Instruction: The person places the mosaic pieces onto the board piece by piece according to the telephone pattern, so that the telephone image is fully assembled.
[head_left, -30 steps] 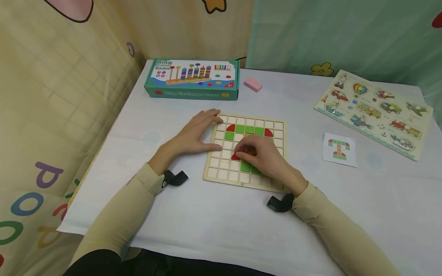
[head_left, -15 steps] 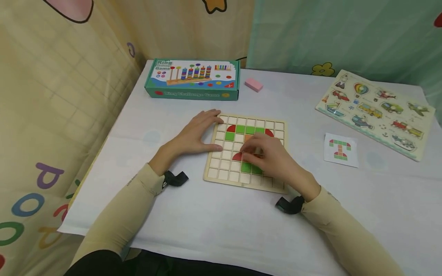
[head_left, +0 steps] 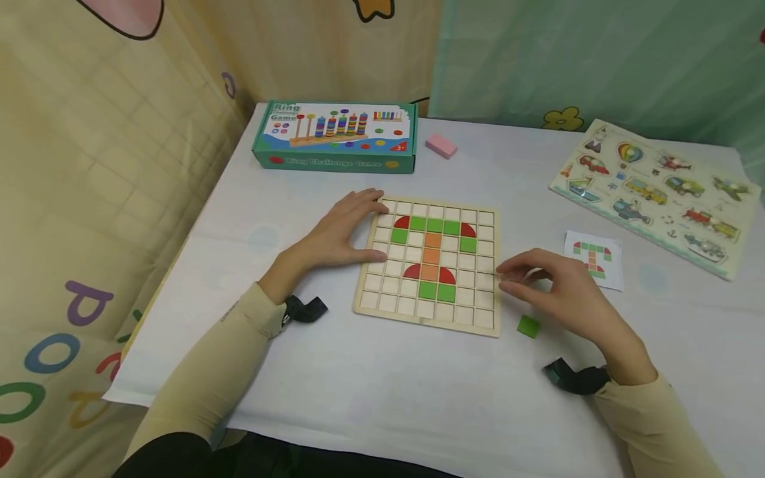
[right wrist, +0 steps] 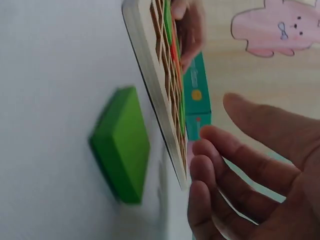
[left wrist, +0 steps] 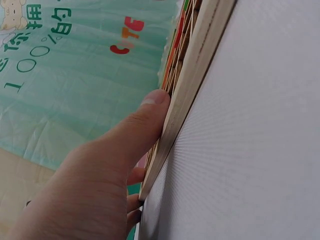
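Observation:
A wooden grid board (head_left: 425, 321) lies flat on the white table, with green, orange and red tiles set in its cells. Spread along its left edge is my left hand (head_left: 337, 229), thumb and fingertips resting on the rim. In the left wrist view the thumb (left wrist: 142, 120) lies against the board's edge. My right hand (head_left: 562, 285) hovers just right of the board, fingers loosely bent with nothing between them. Below it on the table lies a loose green square tile (head_left: 528, 326). The right wrist view shows this tile (right wrist: 122, 145) close up, apart from the fingertips (right wrist: 201, 192).
A pattern card (head_left: 602, 247) lies partly behind the right hand. Farther back right is a picture puzzle board (head_left: 657, 192) with vehicles. The Ring Challenge Game box (head_left: 335, 139) and a pink block (head_left: 441, 146) stand at the back.
My right hand has drawn off the board to the right, uncovering the orange column, the lower right red piece and the loose green tile. The left hand has stayed in place.

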### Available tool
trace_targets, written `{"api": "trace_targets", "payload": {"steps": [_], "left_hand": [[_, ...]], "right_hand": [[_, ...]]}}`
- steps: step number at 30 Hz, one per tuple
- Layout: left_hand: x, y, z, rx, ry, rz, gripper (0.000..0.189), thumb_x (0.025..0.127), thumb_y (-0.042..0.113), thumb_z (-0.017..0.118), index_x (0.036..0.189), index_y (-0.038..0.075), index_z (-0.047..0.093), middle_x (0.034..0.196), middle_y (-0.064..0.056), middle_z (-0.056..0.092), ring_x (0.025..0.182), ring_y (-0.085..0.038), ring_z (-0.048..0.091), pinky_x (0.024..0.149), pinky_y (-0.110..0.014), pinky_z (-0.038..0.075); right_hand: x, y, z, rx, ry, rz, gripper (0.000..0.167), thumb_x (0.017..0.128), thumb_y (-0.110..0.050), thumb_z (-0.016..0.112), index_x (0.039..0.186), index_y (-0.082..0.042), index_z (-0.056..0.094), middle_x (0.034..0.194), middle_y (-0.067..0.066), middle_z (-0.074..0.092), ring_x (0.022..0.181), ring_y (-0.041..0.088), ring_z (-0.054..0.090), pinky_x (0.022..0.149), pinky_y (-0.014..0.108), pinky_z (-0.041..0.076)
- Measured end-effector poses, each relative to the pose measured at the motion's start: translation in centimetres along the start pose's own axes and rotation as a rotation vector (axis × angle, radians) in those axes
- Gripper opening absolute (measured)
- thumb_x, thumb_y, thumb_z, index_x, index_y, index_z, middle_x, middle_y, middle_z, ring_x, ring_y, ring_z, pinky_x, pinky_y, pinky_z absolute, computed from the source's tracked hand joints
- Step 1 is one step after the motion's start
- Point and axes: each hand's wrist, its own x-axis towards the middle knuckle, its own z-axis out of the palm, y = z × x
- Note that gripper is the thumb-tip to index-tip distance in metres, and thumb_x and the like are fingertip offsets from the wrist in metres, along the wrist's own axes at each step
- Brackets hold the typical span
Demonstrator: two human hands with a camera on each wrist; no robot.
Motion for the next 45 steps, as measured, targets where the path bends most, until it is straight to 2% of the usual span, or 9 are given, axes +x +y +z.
{"api": "trace_targets", "payload": {"steps": [9,13,16,23,27,30,34,38,45], "left_hand": [[-0.4,0.0,-0.1,-0.006,0.006,-0.018,0.081,0.084,0.06,0.082,0.148,0.02,0.051,0.173,-0.004,0.03,0.164,-0.019,0.017,0.136,-0.039,0.005],[-0.2,0.1,0.0,-0.016,0.012,-0.003,0.081,0.084,0.059,0.082,0.147,0.019,0.051,0.172,-0.005,0.031,0.163,-0.02,0.017,0.136,-0.038,0.005],[0.0,0.2,0.1,-0.018,0.01,0.004,0.081,0.084,0.059,0.082,0.147,0.019,0.051,0.172,-0.005,0.032,0.164,-0.02,0.017,0.136,-0.038,0.005],[0.2,0.3,0.0,-0.007,0.0,0.002,0.082,0.084,0.06,0.082,0.148,0.018,0.051,0.173,-0.005,0.03,0.164,-0.02,0.017,0.136,-0.038,0.005],[0.0,0.2,0.0,-0.011,0.002,-0.006,0.081,0.084,0.059,0.082,0.147,0.018,0.051,0.173,-0.004,0.03,0.164,-0.02,0.017,0.136,-0.038,0.005],[0.1,0.2,0.1,-0.011,0.003,-0.009,0.082,0.084,0.059,0.082,0.147,0.018,0.051,0.173,-0.004,0.03,0.164,-0.02,0.017,0.136,-0.038,0.005],[0.1,0.2,0.2,-0.016,0.006,-0.003,0.081,0.084,0.059,0.082,0.147,0.019,0.051,0.172,-0.004,0.031,0.164,-0.02,0.017,0.136,-0.038,0.005],[0.2,0.3,0.3,-0.011,-0.004,-0.004,0.081,0.085,0.06,0.081,0.148,0.019,0.051,0.173,-0.005,0.031,0.164,-0.02,0.017,0.136,-0.037,0.004],[0.0,0.2,0.0,0.0,0.001,-0.006,0.081,0.085,0.061,0.08,0.148,0.018,0.05,0.173,-0.005,0.03,0.164,-0.02,0.017,0.136,-0.038,0.005]], "right_hand": [[-1.1,0.8,-1.6,-0.092,-0.187,0.079,0.039,0.069,-0.039,0.1,0.096,-0.024,0.076,0.084,-0.01,0.069,0.079,0.008,0.061,0.072,0.021,0.056],[-1.6,0.5,-2.0,-0.1,-0.301,0.126,0.039,0.07,-0.035,0.099,0.094,-0.022,0.071,0.081,-0.009,0.063,0.076,0.008,0.057,0.067,0.022,0.051],[-2.0,0.4,-2.1,-0.105,-0.343,0.132,0.036,0.072,-0.027,0.098,0.092,-0.021,0.069,0.078,-0.009,0.06,0.074,0.006,0.055,0.064,0.022,0.048],[-2.3,0.5,-1.6,-0.089,-0.295,0.057,0.033,0.074,-0.018,0.097,0.087,-0.024,0.067,0.074,-0.012,0.056,0.07,0.003,0.051,0.061,0.021,0.045],[-2.0,0.5,-1.0,-0.048,-0.274,0.014,0.03,0.078,-0.02,0.095,0.085,-0.026,0.067,0.071,-0.015,0.052,0.067,0.002,0.05,0.059,0.02,0.044],[-1.7,0.5,-0.7,-0.002,-0.241,-0.022,0.024,0.082,-0.021,0.093,0.088,-0.027,0.071,0.075,-0.016,0.059,0.07,0.003,0.055,0.063,0.019,0.051],[-1.3,0.4,-0.6,0.069,-0.189,-0.033,0.017,0.089,-0.016,0.086,0.098,-0.027,0.077,0.09,-0.015,0.072,0.081,0.005,0.065,0.076,0.018,0.06],[-0.3,-0.7,0.3,0.083,-0.145,-0.047,0.017,0.093,-0.013,0.082,0.105,-0.024,0.08,0.096,-0.014,0.075,0.085,0.005,0.067,0.079,0.018,0.061],[3.0,-4.1,3.1,0.06,-0.129,-0.117,0.012,0.094,-0.013,0.08,0.106,-0.016,0.081,0.093,-0.008,0.076,0.083,0.008,0.066,0.075,0.027,0.062]]}}
